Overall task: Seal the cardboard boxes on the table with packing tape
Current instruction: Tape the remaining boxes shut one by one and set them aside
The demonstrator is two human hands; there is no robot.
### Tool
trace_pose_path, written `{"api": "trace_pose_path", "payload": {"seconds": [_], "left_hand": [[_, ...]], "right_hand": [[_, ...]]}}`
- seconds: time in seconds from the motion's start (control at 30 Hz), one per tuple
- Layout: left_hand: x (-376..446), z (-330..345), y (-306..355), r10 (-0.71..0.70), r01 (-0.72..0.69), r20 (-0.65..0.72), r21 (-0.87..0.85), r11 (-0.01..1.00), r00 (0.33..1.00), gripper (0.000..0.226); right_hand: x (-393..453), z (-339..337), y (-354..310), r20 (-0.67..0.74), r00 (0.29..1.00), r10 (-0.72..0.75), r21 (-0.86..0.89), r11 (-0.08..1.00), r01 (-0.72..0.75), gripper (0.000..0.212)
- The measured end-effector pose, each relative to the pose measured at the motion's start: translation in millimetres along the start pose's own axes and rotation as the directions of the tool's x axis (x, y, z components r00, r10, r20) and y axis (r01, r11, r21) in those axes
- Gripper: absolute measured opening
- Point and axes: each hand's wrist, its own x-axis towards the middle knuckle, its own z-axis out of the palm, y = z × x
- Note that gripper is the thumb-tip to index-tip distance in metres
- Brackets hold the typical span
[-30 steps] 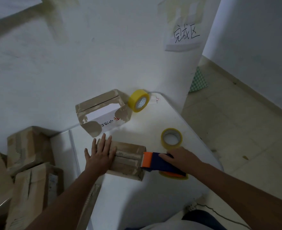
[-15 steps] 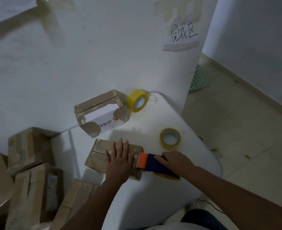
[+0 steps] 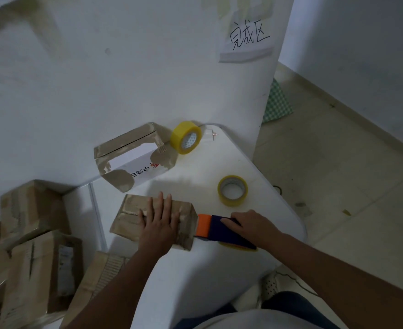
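1. The left hand (image 3: 160, 224) now lies flat on the right half of the small cardboard box (image 3: 153, 220) — a second ago it pressed the box's left end.
2. The tape dispenser (image 3: 221, 230), gripped by the right hand (image 3: 250, 225), meets the box's right end lower down its side — half a second ago it sat nearer the top edge.

White table (image 3: 195, 281) bearing two boxes (image 3: 148, 222), two tape rolls (image 3: 232, 190)
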Motion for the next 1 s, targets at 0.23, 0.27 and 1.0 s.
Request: {"api": "trace_pose_path", "payload": {"seconds": [0.23, 0.27, 1.0], "left_hand": [[1, 3, 0, 0.017, -0.022, 0.047, 0.108, 0.994, 0.999, 0.099], [0, 0, 3, 0.008, -0.010, 0.030, 0.075, 0.997, 1.000, 0.098], [-19, 16, 55, -0.029, 0.035, -0.210, 0.029, 0.999, 0.977, 0.066]], "right_hand": [[-6, 1, 14, 0.020, 0.997, 0.069, -0.023, 0.997, -0.069, 0.055], [-4, 2, 12, 0.032, 0.997, 0.077, -0.018, 0.997, -0.076, 0.056], [22, 13, -19, 0.136, 0.952, 0.274, 0.072, 0.956, -0.285, 0.040]]}}
